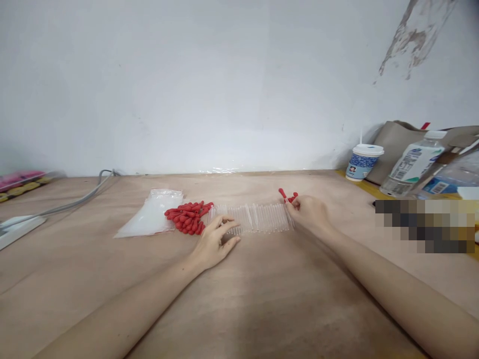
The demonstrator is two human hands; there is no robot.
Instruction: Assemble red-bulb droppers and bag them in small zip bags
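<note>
A row of thin clear tubes (258,218) lies side by side on the wooden table. My left hand (215,242) rests over the row's left end, fingers apart and curved, with nothing gripped. At the right end, my right hand (309,214) has thumb and forefinger pinched on a red rubber dropper bulb (282,193) that sticks up past the fingertips. Whether a tube is joined to it is hard to see. Another bit of red (295,195) shows just behind those fingers. A pile of red rubber bulbs (189,217) lies left of the tubes, beside my left hand.
Touching the pile is a clear plastic bag (149,214) with whitish contents. A grey cable (88,195) runs to a white power strip (22,229) at left. On the right stand a paper cup (362,163), a plastic bottle (413,164) and a grey-beige bag (391,144). A wall (209,89) closes the back.
</note>
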